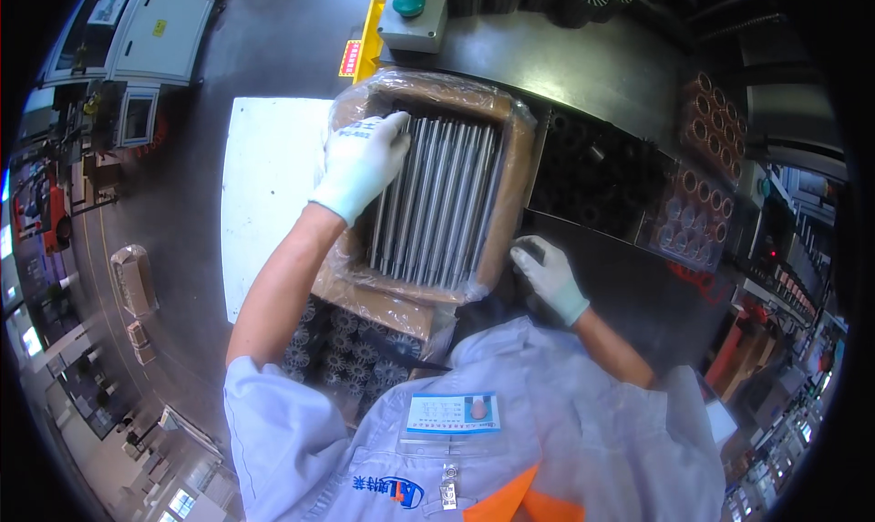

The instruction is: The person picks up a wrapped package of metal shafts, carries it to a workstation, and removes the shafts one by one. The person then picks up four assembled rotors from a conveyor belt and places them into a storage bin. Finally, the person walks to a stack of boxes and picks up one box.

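A cardboard box [515,158] wrapped in clear plastic holds a row of long, stepped metal shafts [437,203] lying side by side. My left hand [358,165], in a white glove, reaches over the box's left wall. Its thumb and fingers close around the far end of a shaft at the left of the row; the palm hides part of the grip. To the right of the box, my gloved right hand [550,276] hovers near its near right corner. The fingers there are loosely bent and apart, with nothing between them.
Slotted metal cores [342,349] stand below the box, close to my body. A grey control box with a green button [409,4] sits beyond it. On the right are a dark tray of parts [592,167] and clear trays with rings [688,217]. A white board [273,185] lies left.
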`<action>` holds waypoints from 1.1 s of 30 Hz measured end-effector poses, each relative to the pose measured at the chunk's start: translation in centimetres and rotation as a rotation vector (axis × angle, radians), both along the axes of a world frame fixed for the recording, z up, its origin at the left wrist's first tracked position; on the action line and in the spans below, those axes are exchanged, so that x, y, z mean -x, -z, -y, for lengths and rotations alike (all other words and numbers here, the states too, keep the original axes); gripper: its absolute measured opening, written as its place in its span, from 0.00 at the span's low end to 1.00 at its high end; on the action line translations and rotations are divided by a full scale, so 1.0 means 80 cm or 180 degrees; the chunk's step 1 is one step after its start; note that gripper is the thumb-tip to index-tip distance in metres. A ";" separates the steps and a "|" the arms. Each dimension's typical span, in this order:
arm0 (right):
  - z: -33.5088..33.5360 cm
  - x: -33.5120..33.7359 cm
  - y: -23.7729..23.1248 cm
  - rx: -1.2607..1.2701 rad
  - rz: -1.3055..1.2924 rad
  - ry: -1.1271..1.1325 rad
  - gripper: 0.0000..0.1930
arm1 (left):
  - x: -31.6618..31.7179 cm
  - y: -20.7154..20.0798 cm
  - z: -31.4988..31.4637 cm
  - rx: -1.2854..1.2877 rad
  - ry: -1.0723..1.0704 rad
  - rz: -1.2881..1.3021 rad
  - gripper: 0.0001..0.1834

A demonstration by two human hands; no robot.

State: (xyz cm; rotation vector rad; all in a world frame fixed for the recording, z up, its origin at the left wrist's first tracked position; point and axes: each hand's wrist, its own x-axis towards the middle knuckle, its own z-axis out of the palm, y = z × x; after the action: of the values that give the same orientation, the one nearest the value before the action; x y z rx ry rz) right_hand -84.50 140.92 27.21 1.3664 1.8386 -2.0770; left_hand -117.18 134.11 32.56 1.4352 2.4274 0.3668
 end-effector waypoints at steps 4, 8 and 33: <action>-0.003 -0.005 0.010 0.0110 -0.0094 0.0041 0.14 | -0.007 0.005 -0.025 0.0579 0.0301 -0.0130 0.22; -0.014 -0.005 0.010 -0.0012 0.0092 -0.0213 0.15 | 0.002 -0.003 -0.042 0.0909 0.0415 -0.0103 0.21; -0.042 -0.026 0.012 -0.0035 0.0017 -0.0507 0.16 | 0.039 -0.017 -0.035 0.0415 -0.1106 0.2753 0.14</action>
State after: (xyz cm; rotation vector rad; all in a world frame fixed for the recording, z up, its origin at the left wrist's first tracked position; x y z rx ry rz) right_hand -82.42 144.29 26.24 1.1832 1.8912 -1.9863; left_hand -120.31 136.90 33.93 0.5845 1.8966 0.7115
